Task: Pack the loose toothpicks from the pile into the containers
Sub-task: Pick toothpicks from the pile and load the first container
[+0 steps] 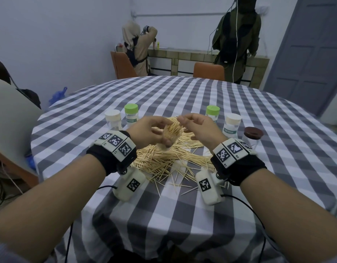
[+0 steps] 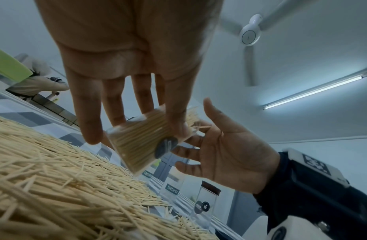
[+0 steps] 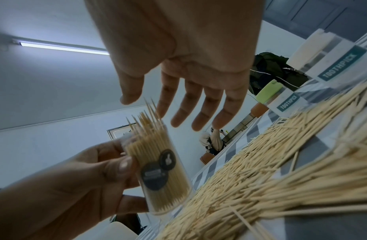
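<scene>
My left hand (image 1: pixel 156 133) grips a clear toothpick container (image 1: pixel 170 135) with a dark round sticker, tilted above the pile. It is packed with toothpicks whose tips stick out of its open top (image 3: pixel 145 116). The loose toothpick pile (image 1: pixel 163 162) spreads over the checked cloth under both hands. My right hand (image 1: pixel 190 124) hovers just right of the container's mouth, fingers (image 3: pixel 198 116) loosely spread and holding nothing. The left wrist view shows its bare palm beside the container (image 2: pixel 137 141).
Behind the pile stand capped containers: white lid (image 1: pixel 113 118), green lid (image 1: pixel 131 114), green lid (image 1: pixel 212 112), white lid (image 1: pixel 232 124), and a brown-lidded jar (image 1: pixel 253 137). The round table (image 1: pixel 182 92) has orange chairs behind it; two people stand at a far counter.
</scene>
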